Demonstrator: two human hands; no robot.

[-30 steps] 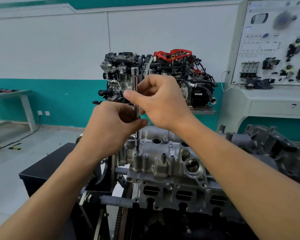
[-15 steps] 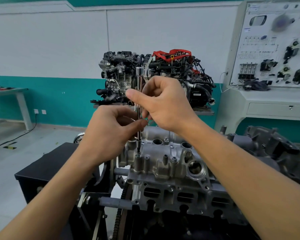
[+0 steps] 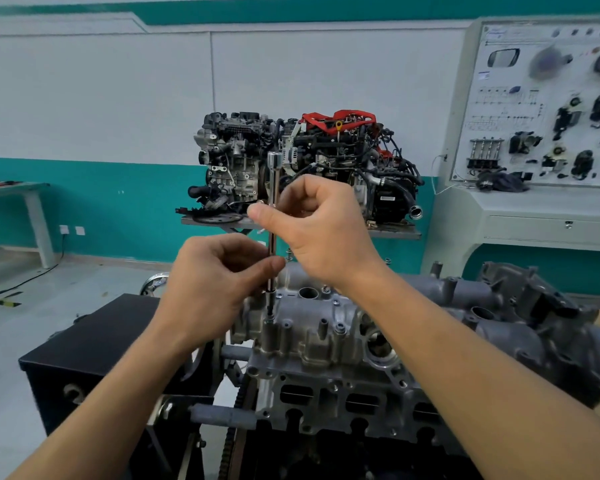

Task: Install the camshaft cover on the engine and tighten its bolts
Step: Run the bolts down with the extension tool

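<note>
Chrome extension bar vertical, tip down on camshaft cover bolt; left hand, right hand pinch it.

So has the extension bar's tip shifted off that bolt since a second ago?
No. The extension bar still stands with its tip on the same corner bolt boss of the camshaft cover; left hand and right hand still pinch its shaft.

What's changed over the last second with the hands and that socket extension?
Almost nothing. The right hand and left hand still pinch the socket extension, with only slight finger shifts, perhaps twirling it. Its tip stays on the same bolt at the near-left corner of the camshaft cover. Nothing taken up or let go; the view only drifted.
</note>
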